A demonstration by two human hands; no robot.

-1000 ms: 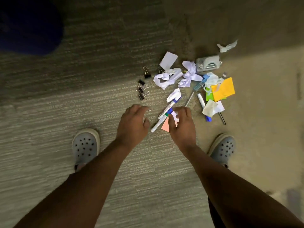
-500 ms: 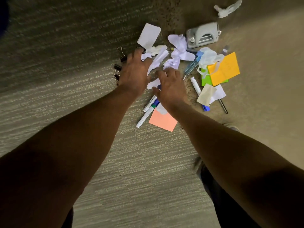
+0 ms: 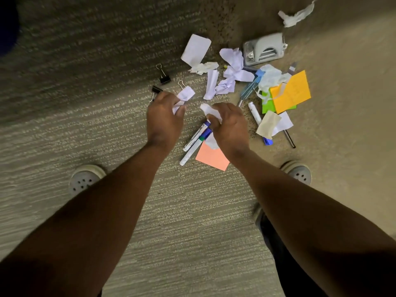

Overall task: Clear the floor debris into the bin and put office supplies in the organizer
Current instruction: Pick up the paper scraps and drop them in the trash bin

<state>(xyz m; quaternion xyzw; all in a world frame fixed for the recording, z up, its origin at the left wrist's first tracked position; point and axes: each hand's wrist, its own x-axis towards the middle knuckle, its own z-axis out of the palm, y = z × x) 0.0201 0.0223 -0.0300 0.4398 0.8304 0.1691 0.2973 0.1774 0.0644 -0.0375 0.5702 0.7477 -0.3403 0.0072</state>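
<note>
Both forearms reach forward and down over carpet (image 3: 64,116); left hand (image 3: 164,118) curls round crumpled white paper scrap (image 3: 186,94); right hand (image 3: 230,125) grips second white scrap (image 3: 209,111) above two markers (image 3: 196,142). Three binder clips (image 3: 164,77) beside left hand. Hole punch (image 3: 264,49), orange note (image 3: 292,92), green note (image 3: 267,106), pink note (image 3: 212,157) lie on carpet among loose paper scraps; bin, organizer not seen
</note>
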